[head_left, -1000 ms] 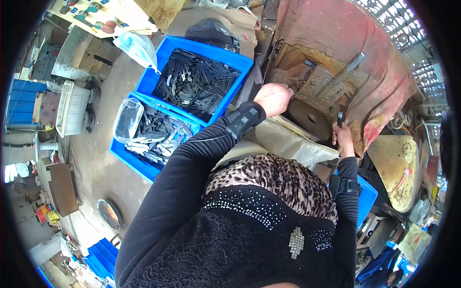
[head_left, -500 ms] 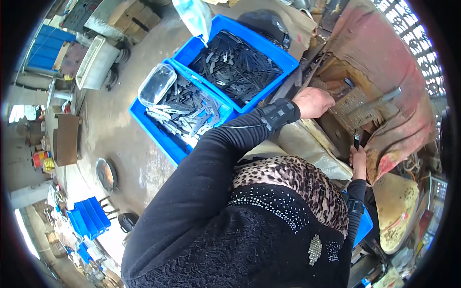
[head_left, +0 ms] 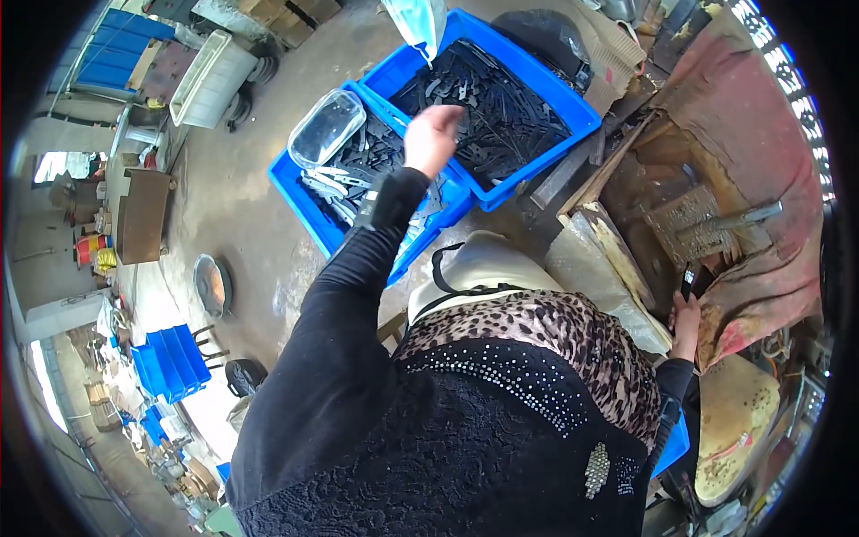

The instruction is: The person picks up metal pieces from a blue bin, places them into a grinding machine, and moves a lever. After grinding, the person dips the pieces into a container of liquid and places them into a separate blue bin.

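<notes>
My left hand reaches out over the edge between two blue bins on the floor. The larger bin holds several dark flat metal pieces. The smaller bin holds dark and silvery pieces and a clear plastic tub. The fingers curl downward and I cannot see whether they hold a piece. My right hand stays at the right, closed on a black handle beside a rusty machine with a worn red cover.
A white trough and cardboard boxes stand at the far left. On the concrete floor lie a round metal pan and a stack of small blue bins. A yellowish perforated seat is at the lower right.
My left hand has left the machine and swung left to the blue bins. The view has turned toward the bins. My right hand has stayed on the black handle.
</notes>
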Demonstrator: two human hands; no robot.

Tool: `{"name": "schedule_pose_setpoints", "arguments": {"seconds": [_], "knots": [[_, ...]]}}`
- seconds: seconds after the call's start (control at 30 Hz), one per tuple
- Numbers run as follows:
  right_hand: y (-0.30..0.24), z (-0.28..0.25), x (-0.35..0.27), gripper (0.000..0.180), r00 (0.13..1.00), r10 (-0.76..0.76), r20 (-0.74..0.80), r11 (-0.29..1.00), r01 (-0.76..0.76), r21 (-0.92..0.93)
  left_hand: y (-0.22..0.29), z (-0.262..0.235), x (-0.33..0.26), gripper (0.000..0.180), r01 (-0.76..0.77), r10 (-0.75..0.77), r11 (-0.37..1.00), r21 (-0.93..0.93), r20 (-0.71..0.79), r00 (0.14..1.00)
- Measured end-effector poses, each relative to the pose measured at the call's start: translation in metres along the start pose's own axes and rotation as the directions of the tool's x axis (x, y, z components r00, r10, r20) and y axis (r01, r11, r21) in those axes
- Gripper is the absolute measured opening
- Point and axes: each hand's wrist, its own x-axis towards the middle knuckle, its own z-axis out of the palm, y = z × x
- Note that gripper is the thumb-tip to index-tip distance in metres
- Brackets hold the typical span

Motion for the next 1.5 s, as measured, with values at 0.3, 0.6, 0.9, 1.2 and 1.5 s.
{"name": "schedule_pose_setpoints", "arguments": {"seconds": [0.3, 0.6, 0.9, 1.2, 1.5], "knots": [[0.003, -0.002, 0.001, 0.017, 1.000, -0.007, 0.023, 1.000, 0.007, -0.029, -0.071, -0.046, -0.013, 0.014, 0.164, -0.160, 0.969, 0.186, -0.036, 0.986], [0.009, -0.005, 0.003, 0.015, 1.000, 0.017, -0.003, 1.000, -0.017, -0.023, -0.103, -0.054, -0.040, 0.016, 0.284, -0.274, 0.913, 0.292, -0.078, 0.959], [0.008, -0.006, 0.005, 0.016, 1.000, -0.003, 0.025, 0.998, 0.005, -0.063, -0.138, -0.028, -0.090, 0.019, 0.229, -0.318, 0.901, 0.370, 0.200, 0.927], [0.006, -0.004, 0.000, 0.016, 1.000, 0.004, 0.013, 1.000, -0.004, -0.031, -0.092, -0.018, -0.096, 0.019, -0.392, 0.079, 0.773, 0.499, 0.538, 0.839], [0.000, -0.001, -0.011, 0.019, 0.999, 0.044, 0.027, 0.998, -0.045, 0.051, -0.107, -0.025, -0.086, 0.024, -0.578, 0.163, 0.691, 0.434, 0.685, 0.710]]}}
